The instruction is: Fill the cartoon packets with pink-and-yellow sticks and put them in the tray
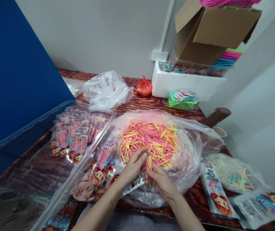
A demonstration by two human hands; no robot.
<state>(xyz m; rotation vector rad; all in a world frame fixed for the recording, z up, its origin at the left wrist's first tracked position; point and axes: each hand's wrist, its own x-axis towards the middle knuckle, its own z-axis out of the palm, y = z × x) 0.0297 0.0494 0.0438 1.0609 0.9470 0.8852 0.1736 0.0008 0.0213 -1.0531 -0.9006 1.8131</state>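
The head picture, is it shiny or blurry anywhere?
Head view: white glare on the clear plastic bag around the pink and yellow sticks; head view: clear plastic bin looks smeary towards bottom left; head view: top right corner is dark and blurry.

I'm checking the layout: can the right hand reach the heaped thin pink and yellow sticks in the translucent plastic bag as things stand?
Likely yes: the plastic bag lies open and the heaped sticks are uncovered close to the right hand, though it holds a small bunch.

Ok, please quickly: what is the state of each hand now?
Left hand: curled beside a small bundle of sticks; cannot tell whether it grips.
Right hand: closed, holding this pink and yellow bundle.
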